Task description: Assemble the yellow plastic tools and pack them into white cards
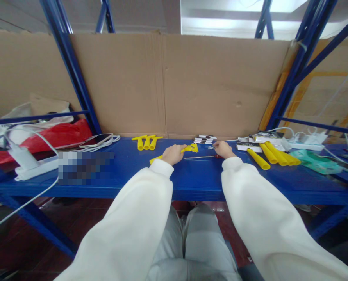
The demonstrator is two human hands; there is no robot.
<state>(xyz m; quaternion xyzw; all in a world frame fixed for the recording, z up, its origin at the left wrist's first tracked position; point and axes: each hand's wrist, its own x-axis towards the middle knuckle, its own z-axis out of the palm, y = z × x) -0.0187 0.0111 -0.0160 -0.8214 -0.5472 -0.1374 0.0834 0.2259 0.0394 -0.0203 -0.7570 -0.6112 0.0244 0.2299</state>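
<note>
On the blue surface [191,179], the left hand [172,153] has its fingers closed around a yellow piece [188,148], which lies just ahead of the person, near the middle. The right hand [223,149] rests close by on the red handle end of a thin screwdriver [201,157] that lies between the two hands; how tightly its fingers close on it is too small to tell. Behind them sits a stack of small black-and-white parts [204,139]. Three yellow funnel-shaped pieces [147,141] lie to the left, beside a phone [96,140] and white cables. Yellow tubes [269,154] lie to the right, near a white power strip [305,145]. A cardboard sheet [174,86] walls off the back.
</note>
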